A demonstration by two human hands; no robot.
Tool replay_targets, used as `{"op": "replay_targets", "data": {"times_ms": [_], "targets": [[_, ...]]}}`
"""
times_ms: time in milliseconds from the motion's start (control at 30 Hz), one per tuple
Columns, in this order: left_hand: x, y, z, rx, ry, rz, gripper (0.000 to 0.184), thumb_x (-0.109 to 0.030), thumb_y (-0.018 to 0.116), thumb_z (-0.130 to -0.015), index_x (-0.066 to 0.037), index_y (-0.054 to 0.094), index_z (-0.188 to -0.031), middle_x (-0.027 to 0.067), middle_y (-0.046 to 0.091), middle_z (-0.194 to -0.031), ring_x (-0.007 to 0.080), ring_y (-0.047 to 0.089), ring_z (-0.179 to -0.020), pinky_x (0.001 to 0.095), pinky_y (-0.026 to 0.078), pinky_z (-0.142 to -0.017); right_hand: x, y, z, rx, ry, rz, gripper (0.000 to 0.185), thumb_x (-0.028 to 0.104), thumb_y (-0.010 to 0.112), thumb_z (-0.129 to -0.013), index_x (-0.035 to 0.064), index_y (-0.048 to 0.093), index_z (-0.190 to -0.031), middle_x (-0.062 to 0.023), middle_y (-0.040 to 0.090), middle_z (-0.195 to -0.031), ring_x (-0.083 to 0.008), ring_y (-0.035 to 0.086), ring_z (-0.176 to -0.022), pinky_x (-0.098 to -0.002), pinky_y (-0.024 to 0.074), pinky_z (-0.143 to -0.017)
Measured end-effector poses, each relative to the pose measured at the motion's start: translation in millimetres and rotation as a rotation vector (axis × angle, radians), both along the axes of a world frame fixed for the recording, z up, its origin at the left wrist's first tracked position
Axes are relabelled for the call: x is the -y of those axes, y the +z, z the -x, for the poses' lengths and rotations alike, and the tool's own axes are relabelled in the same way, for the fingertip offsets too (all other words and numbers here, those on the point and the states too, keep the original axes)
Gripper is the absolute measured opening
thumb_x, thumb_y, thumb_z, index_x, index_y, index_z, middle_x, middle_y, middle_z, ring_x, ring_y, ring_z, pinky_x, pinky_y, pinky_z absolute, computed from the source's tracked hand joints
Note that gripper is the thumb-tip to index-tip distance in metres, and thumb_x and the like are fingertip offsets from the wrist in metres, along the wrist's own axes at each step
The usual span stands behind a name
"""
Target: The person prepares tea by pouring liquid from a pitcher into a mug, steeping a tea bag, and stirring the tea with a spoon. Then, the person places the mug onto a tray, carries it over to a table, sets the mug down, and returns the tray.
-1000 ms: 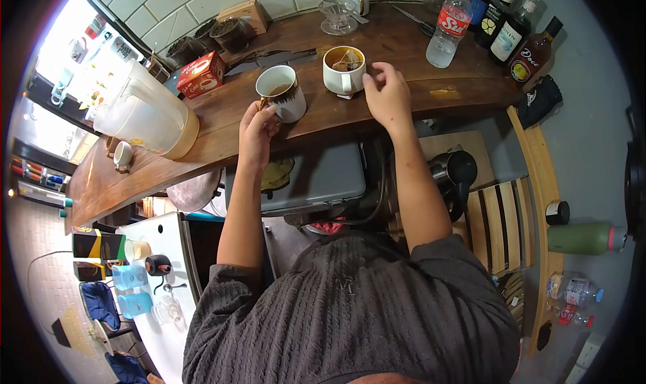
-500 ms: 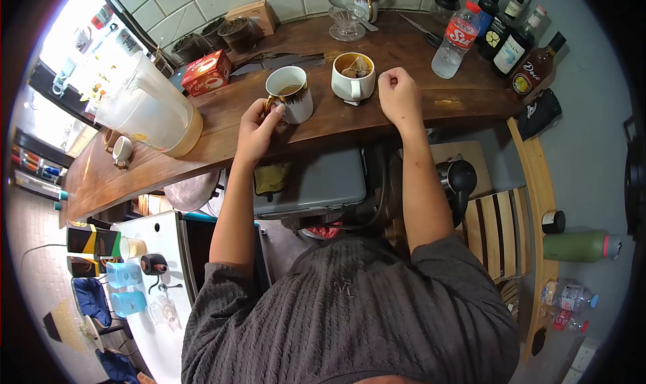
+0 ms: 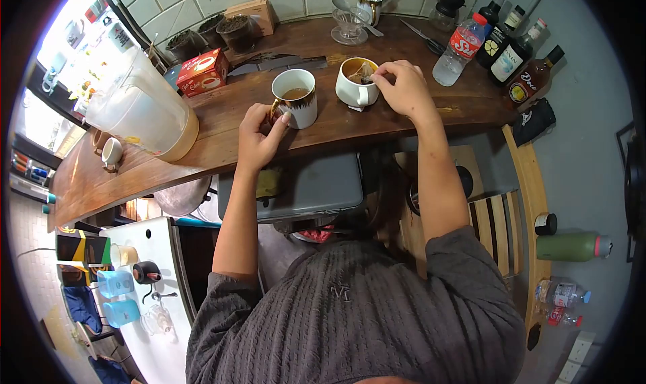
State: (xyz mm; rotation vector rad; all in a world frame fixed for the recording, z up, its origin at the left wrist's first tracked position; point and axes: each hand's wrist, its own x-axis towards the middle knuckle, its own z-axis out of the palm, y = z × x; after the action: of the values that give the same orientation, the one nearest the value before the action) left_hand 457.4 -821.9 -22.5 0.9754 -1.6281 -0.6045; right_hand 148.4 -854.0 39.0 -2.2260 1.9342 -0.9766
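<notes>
Head view: from my remote seat I log two hands at work over a wooden surface (image 3: 225,125). Left hand (image 3: 261,136): fingers curled closed around the gold handle of a tall mug (image 3: 304,113), thumb laid along it near the mug's side; mug upright by the front edge, brownish liquid inside. Right hand (image 3: 409,93): thumb and forefinger brought close together in a narrow pinch at the right rim of a white cup (image 3: 351,93), the other fingers bent. I cannot tell whether the tips grip the tea bag (image 3: 366,72), its string or just the rim; no string can be made out at this size. Tea bag sits inside the cup, against the inner wall on the side nearest that hand. White cup upright, just right of the tall mug, not touching it, handle facing me. A small pale scrap shows at the cup's foot, too small to identify. Right palm is turned from my view; left fingertips are partly hidden behind the handle. Kettle (image 3: 464,181) below the surface mostly covered by the right forearm. Water bottle (image 3: 457,53) stands beyond the right hand; large pitcher (image 3: 151,118) well left, its far side lost in window glare. Frame edges fall away to black.
</notes>
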Motion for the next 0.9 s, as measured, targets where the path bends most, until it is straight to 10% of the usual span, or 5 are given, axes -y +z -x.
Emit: {"op": "replay_targets", "data": {"times_ms": [500,700,767,900], "targets": [[3,-4,0,0.042,0.029,0.064,0.026,-0.018,0.074,-0.077,-0.001,0.055,-0.078,0.0069,0.047,-0.071,0.0203,0.042,-0.067,0.0317,0.036,-0.061,37,47,-25,-0.555,0.132,-0.220,0.013,0.026,0.066,-0.084,0.0235,0.073,-0.094,-0.0015,0.056,-0.123,-0.0240,0.042,-0.117,-0.0397,0.0293,-0.098],[2,-3,0,0.056,0.043,0.081,0.026,-0.019,0.075,-0.076,-0.001,0.057,-0.079,0.0072,0.049,-0.071,0.0204,0.044,-0.068,0.0312,0.037,-0.062,51,48,-20,-0.303,0.089,-0.223,0.022,0.027,0.057,-0.089,0.0121,0.066,-0.102,-0.0054,0.061,-0.113,-0.0239,0.048,-0.112,-0.0389,0.0339,-0.098],[4,-5,-1,0.067,0.045,0.081,0.025,-0.020,0.075,-0.076,-0.001,0.058,-0.080,0.0072,0.049,-0.072,0.0204,0.044,-0.068,0.0311,0.037,-0.062,63,41,-13,0.268,0.315,-0.497,0.025,0.024,0.051,-0.092,0.0048,0.064,-0.101,-0.0049,0.062,-0.105,-0.0181,0.052,-0.106,-0.0313,0.0367,-0.095],[1,-1,0,0.064,0.054,0.081,0.025,-0.020,0.075,-0.076,-0.001,0.059,-0.081,0.0073,0.049,-0.072,0.0205,0.045,-0.068,0.0311,0.037,-0.062,62,36,-11,0.506,0.467,-0.427,0.025,0.021,0.047,-0.095,0.0011,0.062,-0.097,-0.0033,0.061,-0.098,-0.0128,0.052,-0.099,-0.0259,0.0365,-0.094]]}}
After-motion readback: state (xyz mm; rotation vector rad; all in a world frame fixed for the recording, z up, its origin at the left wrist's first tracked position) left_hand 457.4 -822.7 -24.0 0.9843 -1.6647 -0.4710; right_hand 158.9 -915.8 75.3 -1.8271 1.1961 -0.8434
